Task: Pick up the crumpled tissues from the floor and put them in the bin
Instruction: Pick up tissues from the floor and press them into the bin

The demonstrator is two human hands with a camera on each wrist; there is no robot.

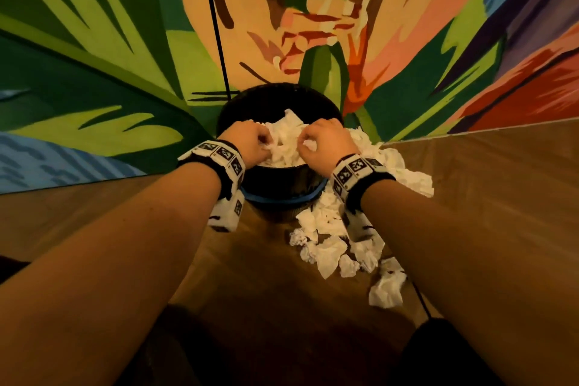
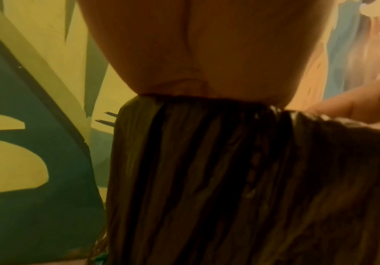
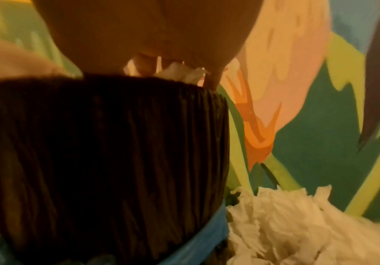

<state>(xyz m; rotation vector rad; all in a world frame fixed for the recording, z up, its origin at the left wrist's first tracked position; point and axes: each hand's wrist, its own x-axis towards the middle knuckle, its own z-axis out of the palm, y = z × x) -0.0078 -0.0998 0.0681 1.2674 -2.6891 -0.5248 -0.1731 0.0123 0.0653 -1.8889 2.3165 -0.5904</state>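
White crumpled paper tissues (image 1: 326,252) lie on the brown wood-grain floor (image 1: 485,185), at five o'clock from the round bin's pleated black liner (image 3: 107,152) with its blue band (image 1: 282,198). At twelve o'clock, a painted mural wall (image 1: 103,50) shows green leaves, peach and orange petals, and blue patches.

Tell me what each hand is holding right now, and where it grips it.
Both hands, left hand and right hand, grip a wad of crumpled tissues over the bin, one at each side.

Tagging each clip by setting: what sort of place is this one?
Indoors, probably a decorated room or lounge corner, though I can't tell which. A wood floor meets a wall painted with a leaf-and-flower mural, and a lined bin stands against it, with tissues scattered beside it.
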